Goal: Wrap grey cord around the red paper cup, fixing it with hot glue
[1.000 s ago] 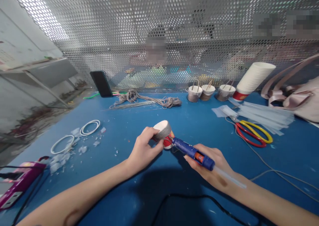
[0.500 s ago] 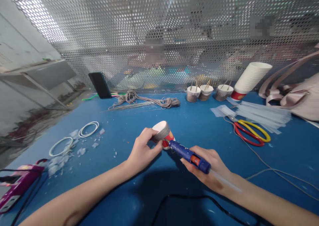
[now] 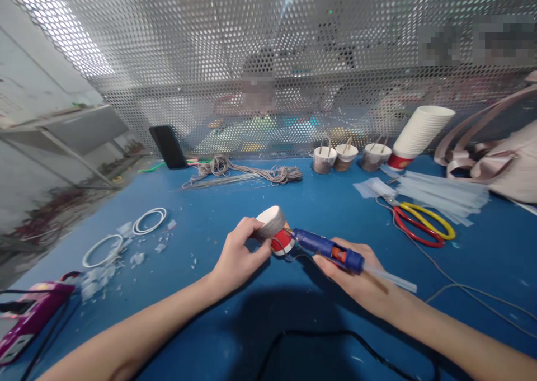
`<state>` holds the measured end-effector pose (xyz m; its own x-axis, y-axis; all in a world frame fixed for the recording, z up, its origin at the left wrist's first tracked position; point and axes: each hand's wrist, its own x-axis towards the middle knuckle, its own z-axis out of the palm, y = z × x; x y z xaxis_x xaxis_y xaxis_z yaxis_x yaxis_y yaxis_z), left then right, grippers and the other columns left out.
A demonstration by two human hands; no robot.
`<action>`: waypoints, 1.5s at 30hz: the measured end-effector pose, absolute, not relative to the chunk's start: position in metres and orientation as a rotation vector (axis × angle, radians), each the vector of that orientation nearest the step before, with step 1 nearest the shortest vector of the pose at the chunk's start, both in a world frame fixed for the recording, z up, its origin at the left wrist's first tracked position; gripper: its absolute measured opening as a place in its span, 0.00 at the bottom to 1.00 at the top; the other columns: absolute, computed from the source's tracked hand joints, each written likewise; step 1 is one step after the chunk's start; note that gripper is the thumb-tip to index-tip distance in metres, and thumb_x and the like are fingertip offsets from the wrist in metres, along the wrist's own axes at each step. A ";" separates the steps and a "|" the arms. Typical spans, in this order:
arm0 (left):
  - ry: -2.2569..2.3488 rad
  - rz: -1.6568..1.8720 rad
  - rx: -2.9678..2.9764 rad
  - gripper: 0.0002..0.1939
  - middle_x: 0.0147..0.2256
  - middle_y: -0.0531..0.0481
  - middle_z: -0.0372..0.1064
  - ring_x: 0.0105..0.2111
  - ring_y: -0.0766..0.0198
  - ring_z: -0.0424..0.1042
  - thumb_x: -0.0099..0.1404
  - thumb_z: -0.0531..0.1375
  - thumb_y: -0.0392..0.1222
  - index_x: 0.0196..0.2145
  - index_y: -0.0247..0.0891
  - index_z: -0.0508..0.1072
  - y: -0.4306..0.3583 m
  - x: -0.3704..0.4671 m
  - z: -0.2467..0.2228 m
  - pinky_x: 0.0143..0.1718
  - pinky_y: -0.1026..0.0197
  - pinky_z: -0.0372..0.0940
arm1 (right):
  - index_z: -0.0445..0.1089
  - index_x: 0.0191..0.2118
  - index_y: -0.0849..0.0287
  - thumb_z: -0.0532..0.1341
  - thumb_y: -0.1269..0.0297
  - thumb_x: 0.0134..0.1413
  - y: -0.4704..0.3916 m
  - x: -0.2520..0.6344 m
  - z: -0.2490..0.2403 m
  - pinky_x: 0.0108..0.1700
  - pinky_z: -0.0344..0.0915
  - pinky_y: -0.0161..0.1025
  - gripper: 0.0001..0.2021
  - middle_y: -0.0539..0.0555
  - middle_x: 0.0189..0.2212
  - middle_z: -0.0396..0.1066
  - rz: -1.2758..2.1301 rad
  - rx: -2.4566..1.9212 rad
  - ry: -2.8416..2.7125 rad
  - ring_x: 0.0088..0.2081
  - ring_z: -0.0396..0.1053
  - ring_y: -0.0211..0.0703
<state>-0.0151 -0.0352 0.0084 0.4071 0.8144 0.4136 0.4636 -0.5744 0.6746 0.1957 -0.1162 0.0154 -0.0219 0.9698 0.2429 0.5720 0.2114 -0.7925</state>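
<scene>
A red and white paper cup (image 3: 282, 241), its upper part wrapped in grey cord, is tilted with its white mouth toward the upper left. My left hand (image 3: 240, 249) pinches it from the left, fingers on the cord band. A blue glue gun (image 3: 312, 241) with a clear glue stick out of its back is held in my right hand (image 3: 356, 269). The nozzle points left, close beside the cup's right side; whether they touch I cannot tell. A thin strand of cord loops below the cup toward my right hand.
Three cord-wrapped cups (image 3: 324, 160) and stacked paper cups (image 3: 423, 132) stand at the back right, near red-yellow scissors (image 3: 423, 224) and glue sticks (image 3: 444, 193). A cord bundle (image 3: 251, 171) and phone (image 3: 168, 147) lie behind. White rings (image 3: 149, 221) and a purple power strip (image 3: 31, 314) are left.
My right hand and the glue gun have moved slightly right, and the nozzle has drawn back from the cup's front to its right side. My left hand and the cup have barely moved.
</scene>
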 end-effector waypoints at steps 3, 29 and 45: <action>1.088 1.005 2.191 0.03 0.27 0.53 0.63 0.27 0.67 0.63 0.55 0.55 0.33 0.30 0.36 0.66 -0.035 -0.016 0.007 0.29 0.64 0.61 | 0.59 0.21 0.57 0.57 0.56 0.54 -0.115 0.196 0.017 0.20 0.58 0.32 0.15 0.45 0.17 0.60 0.677 -1.467 -1.658 0.19 0.58 0.34; 1.052 0.995 2.086 0.03 0.28 0.51 0.66 0.29 0.65 0.66 0.55 0.55 0.35 0.30 0.36 0.68 -0.034 -0.016 0.009 0.31 0.62 0.64 | 0.57 0.20 0.56 0.56 0.54 0.53 -0.117 0.195 0.021 0.21 0.56 0.34 0.16 0.45 0.16 0.56 0.727 -1.476 -1.644 0.19 0.56 0.34; 1.051 0.968 2.063 0.03 0.29 0.51 0.64 0.29 0.65 0.65 0.56 0.55 0.36 0.30 0.35 0.67 -0.034 -0.016 0.008 0.32 0.62 0.63 | 0.56 0.21 0.56 0.56 0.56 0.54 -0.119 0.194 0.019 0.21 0.53 0.33 0.15 0.44 0.16 0.57 0.735 -1.444 -1.708 0.18 0.55 0.33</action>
<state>-0.0164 -0.0340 0.0085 0.4141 0.8500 0.3257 0.3944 -0.4901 0.7774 0.1942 -0.1189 0.0189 -0.0643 0.9802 0.1875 0.5377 0.1923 -0.8209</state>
